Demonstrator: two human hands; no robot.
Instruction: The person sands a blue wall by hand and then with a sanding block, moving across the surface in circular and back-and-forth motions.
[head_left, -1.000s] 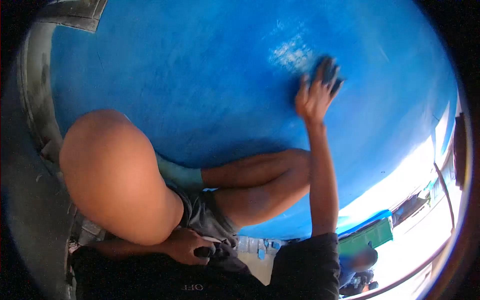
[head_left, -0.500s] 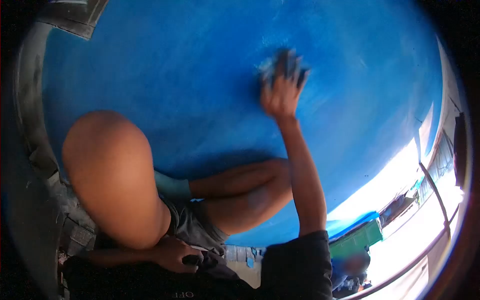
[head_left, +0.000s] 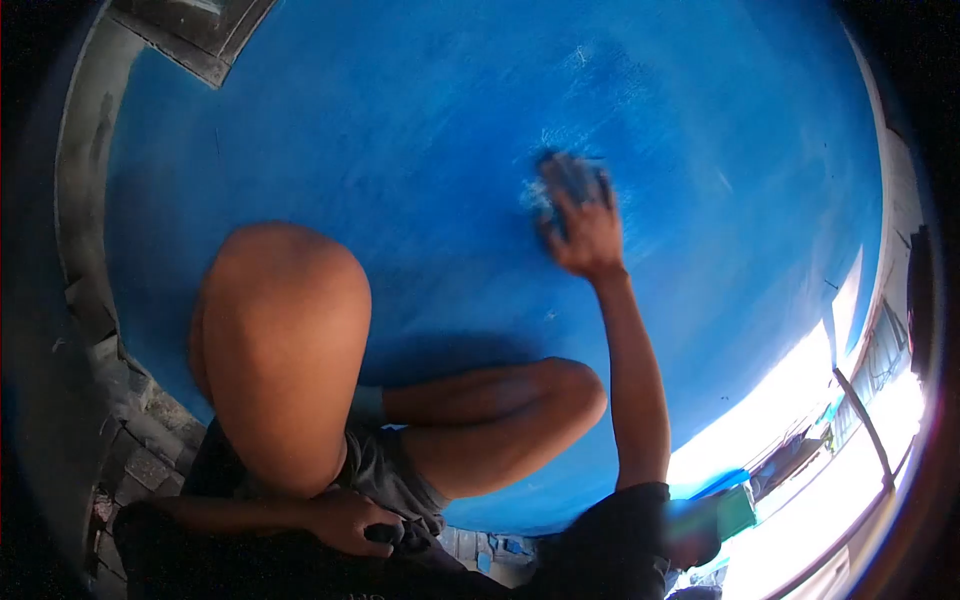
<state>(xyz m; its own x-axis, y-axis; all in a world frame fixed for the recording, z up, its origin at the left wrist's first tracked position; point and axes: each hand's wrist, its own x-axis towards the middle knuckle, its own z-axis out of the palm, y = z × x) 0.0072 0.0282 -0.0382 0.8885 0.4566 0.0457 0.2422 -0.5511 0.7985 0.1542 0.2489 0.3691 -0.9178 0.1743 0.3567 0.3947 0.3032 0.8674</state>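
My right hand [head_left: 588, 225] presses against a broad blue surface [head_left: 400, 180], arm stretched out. Its fingers are blurred by motion and spread over a thin dark sheet [head_left: 572, 178] that looks like sandpaper. Whitish scuff marks [head_left: 550, 140] show on the blue around the fingertips. My left hand [head_left: 355, 522] rests low in my lap beside the raised knee, its fingers curled in. Something dark [head_left: 382, 533] shows at those fingertips, and I cannot make out what it is.
My bent knee [head_left: 285, 330] rises at the left, and my other leg [head_left: 500, 430] lies folded against the blue surface. Grey paving blocks [head_left: 150, 468] edge the lower left. A dark-framed panel [head_left: 205, 38] sits at upper left. A rail [head_left: 865, 425] and a person's head [head_left: 690, 545] appear at lower right.
The view has shifted, so the knee appears further right. My right hand shows lower in view and is turned slightly, still against the blue surface. My left hand stays in my lap.
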